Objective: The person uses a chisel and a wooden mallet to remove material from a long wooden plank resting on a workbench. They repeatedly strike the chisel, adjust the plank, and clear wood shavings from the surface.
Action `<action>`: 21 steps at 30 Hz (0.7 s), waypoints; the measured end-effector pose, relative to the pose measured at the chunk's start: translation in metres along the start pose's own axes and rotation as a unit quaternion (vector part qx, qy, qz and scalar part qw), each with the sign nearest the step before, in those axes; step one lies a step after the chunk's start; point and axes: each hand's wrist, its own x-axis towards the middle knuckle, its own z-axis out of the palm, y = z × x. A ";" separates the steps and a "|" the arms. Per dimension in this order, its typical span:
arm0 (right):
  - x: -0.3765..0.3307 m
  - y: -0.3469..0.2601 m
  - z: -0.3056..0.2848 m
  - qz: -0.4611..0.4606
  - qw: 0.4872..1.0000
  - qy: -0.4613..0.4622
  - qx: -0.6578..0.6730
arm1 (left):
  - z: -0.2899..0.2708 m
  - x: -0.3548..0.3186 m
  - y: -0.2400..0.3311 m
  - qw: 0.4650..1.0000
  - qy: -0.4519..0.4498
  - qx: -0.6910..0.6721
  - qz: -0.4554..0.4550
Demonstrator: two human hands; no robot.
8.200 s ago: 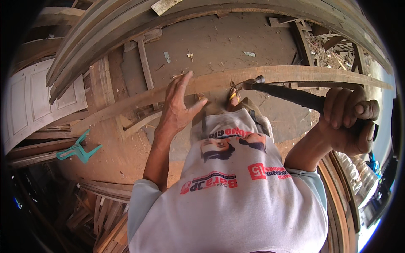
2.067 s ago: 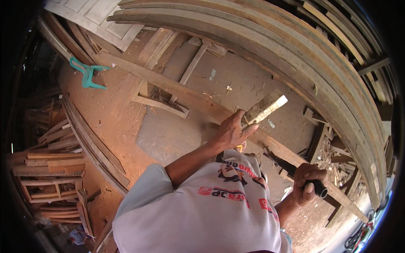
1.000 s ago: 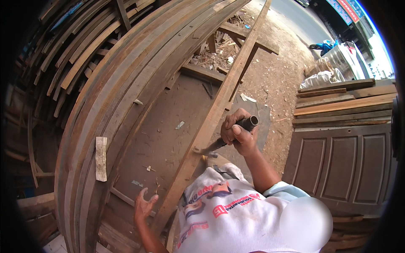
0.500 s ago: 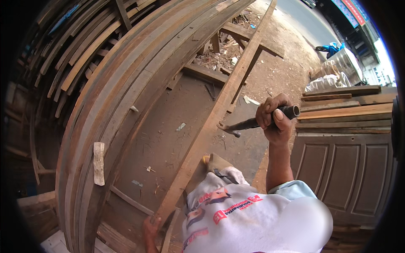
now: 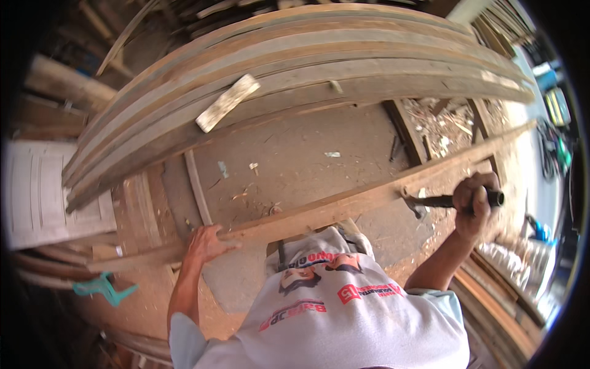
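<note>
My right hand (image 5: 473, 200) is closed round the black handle of a claw hammer (image 5: 439, 201), whose hollow end sticks out past my thumb. The hammer's head lies against the near edge of a long wooden plank (image 5: 326, 210), or just beside it; the contact is hard to make out. This plank runs across in front of my body, from low left to upper right. Toward its left part, my left hand (image 5: 208, 244) lies on it with the fingers stretched and spread.
Several long boards (image 5: 295, 58) lie side by side beyond the plank, with a short light wood piece (image 5: 228, 103) on them. A white panel door (image 5: 52, 194) and a turquoise plastic object (image 5: 106, 288) are at the left. Stacked timber (image 5: 498, 301) stands at right; wood scraps (image 5: 452, 126) litter the ground.
My view has swung round, so the plank now runs more crosswise. The left hand has come fully into view, fingers spread on the plank. The right hand still holds the hammer near the plank.
</note>
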 end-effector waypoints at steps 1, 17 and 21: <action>-0.001 -0.002 0.005 0.005 1.000 0.017 -0.012 | 0.011 0.002 0.000 1.000 0.020 -0.020 0.000; -0.055 -0.011 -0.042 0.057 0.985 0.159 -0.015 | 0.048 0.028 0.066 0.930 0.225 0.085 0.276; -0.048 -0.008 -0.055 0.059 0.987 0.138 -0.054 | 0.045 0.051 0.150 0.928 0.216 0.058 0.298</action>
